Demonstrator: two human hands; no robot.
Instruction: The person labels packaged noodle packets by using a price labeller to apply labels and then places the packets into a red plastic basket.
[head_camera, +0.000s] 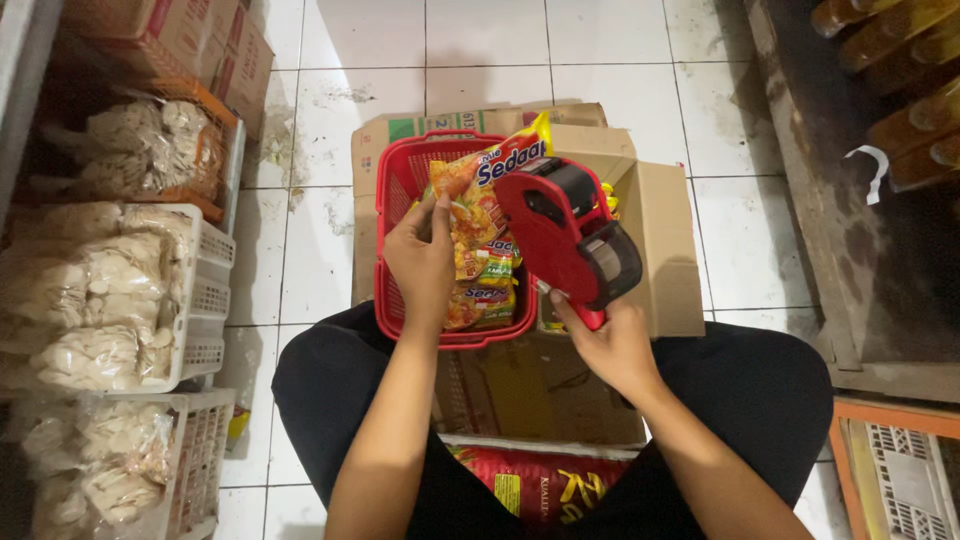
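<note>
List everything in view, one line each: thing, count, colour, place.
label gun: one, red and black, over the basket
noodle packet: one held, yellow-orange, more beneath
basket: one, red, on cardboard box
cardboard box: one, brown, on floor
cracker bags: many, pale, in crates at left
bottles: several, amber, top right
left hand: holds the packet
right hand: grips the gun

White crates (205, 290) of bagged crackers (90, 300) on your left — orange basket (215, 120) behind them; bottles (900, 60) on wooden rack top right; tiled floor (480, 50).
</note>
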